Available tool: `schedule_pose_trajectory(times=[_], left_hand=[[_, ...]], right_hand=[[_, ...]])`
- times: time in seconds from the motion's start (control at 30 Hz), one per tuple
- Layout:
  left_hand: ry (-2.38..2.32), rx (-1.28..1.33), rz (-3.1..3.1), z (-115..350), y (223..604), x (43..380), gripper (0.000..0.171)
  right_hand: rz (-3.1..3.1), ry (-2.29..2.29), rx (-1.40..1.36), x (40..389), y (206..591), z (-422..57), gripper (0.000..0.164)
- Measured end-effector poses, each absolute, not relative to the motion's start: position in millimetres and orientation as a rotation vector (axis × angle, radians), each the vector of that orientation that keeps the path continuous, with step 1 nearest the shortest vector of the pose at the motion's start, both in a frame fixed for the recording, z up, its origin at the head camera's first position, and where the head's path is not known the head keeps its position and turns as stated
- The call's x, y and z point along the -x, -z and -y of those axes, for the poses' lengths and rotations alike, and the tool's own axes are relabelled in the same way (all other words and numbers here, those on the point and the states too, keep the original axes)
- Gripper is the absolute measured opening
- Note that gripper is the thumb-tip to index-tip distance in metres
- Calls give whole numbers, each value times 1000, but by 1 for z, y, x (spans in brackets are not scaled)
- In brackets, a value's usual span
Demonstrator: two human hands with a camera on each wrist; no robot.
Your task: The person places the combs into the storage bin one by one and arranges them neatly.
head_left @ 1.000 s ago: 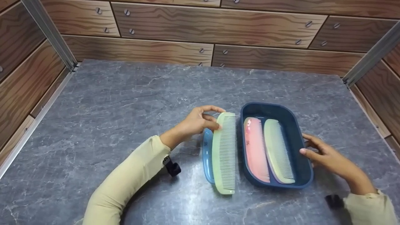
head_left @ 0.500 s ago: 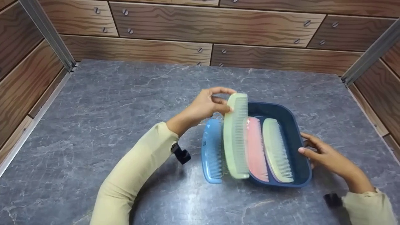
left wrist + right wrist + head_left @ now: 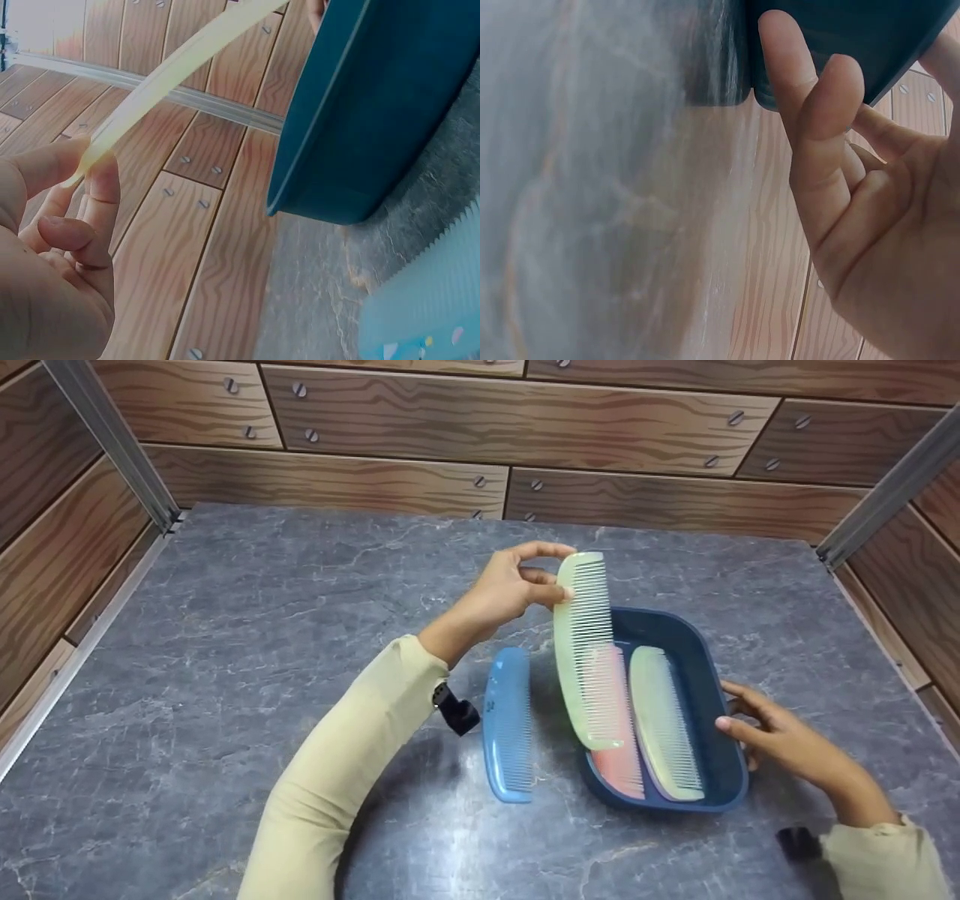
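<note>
My left hand (image 3: 506, 589) pinches a pale green comb (image 3: 574, 660) near its far end, thumb on one face. The comb is held up over the left side of a navy blue plastic bin (image 3: 701, 645), its teeth facing right. In the left wrist view the same comb (image 3: 165, 79) appears edge-on, well above the table. Inside the bin lie a pink comb (image 3: 621, 769), partly covered by the held one in the head view, and a yellow-green comb (image 3: 664, 720). My right hand (image 3: 787, 742) holds the bin's right wall, thumb at the rim, fingers (image 3: 821, 112) against the outside.
A blue comb (image 3: 506, 727) lies on the grey marbled table (image 3: 300, 585), left of the bin. Wood-patterned panels (image 3: 375, 420) close off the back and both sides, with metal posts (image 3: 112, 442) at the corners.
My left hand has lifted the green comb from over the blue comb and carried it right and away from me, over the bin's left side. The right hand has stayed at the bin.
</note>
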State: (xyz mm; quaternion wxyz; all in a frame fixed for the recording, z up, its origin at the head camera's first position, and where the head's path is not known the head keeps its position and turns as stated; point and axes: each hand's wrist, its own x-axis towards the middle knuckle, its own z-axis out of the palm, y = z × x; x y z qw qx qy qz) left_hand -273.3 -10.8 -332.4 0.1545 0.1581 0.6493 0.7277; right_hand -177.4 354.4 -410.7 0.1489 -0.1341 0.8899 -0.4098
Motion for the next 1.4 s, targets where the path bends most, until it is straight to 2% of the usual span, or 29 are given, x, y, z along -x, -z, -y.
schedule_pose_trajectory(times=[0.37, 0.9, 1.4], left_hand=[[-2051, -421, -1849, -22, 331, 274, 47], [-2114, -362, -1747, -72, 355, 266, 44], [-1942, -440, -1853, -100, 369, 258, 40]], right_hand=[[-2532, 1180, 351, 177, 410, -354, 59], [-2534, 1190, 346, 179, 411, -353, 58], [-2483, 1192, 292, 179, 409, -352, 62]])
